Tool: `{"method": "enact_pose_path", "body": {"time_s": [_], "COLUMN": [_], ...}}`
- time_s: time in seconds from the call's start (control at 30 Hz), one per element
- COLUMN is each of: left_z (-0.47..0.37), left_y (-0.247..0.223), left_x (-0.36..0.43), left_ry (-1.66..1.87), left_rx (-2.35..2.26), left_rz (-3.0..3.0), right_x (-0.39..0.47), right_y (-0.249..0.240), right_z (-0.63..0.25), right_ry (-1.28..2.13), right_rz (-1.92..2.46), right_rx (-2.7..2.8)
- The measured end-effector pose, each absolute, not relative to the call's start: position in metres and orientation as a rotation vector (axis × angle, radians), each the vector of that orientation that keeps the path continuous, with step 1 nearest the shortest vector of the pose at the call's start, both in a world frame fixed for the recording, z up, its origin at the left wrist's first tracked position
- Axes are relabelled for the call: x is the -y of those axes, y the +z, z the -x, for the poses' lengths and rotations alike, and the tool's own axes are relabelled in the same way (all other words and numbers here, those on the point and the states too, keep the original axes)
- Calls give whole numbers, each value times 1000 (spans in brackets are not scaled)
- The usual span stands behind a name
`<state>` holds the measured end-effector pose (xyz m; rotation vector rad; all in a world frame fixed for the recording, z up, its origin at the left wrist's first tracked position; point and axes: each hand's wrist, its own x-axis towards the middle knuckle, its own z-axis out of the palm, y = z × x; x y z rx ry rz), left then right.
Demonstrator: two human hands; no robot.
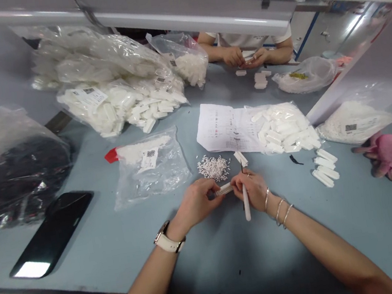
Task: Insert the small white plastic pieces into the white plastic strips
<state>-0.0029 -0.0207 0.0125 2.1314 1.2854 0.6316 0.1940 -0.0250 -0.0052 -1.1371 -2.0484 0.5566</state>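
My left hand [200, 201] pinches one end of a small white plastic housing [223, 189] just above the table. My right hand [251, 189] is closed around a slim white-handled tool [246, 202], whose thin dark shaft points away from me. The fingertips of that hand are at the housing's other end; whether they grip it too I cannot tell. A heap of tiny white plastic pieces [214, 168] lies just beyond my hands. Another white housing [241, 159] rests on the table past my right hand.
Bags of white parts [111, 100] crowd the back left. A flattened clear bag [151, 168], a black phone [52, 235] and a dark-filled bag [18, 168] lie left. Printed paper [220, 126], loose housings [325, 168] and a pink cloth item [389, 155] are right. A co-worker's hands [241, 56] work opposite.
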Motion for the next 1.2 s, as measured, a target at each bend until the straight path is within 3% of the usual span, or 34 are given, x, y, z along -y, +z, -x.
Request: {"method": "enact_pose_path", "body": {"time_s": [0.4,0.9,1.2], "left_z": [1,3,6], "left_y": [15,8,6], "left_x": [22,19,16], "left_ry": [650,631,606], "left_rx": [-1278,-1322,-1318], "left_rz": [-2148,-2060,-2092], "right_x": [27,31,31], "right_y": [-12,-4,-5], "right_z": [-194,-191,-191], "right_ry": [499,140,493], "right_rz": [1130,1132,1186], "right_rx": [2190,2340,2118]}}
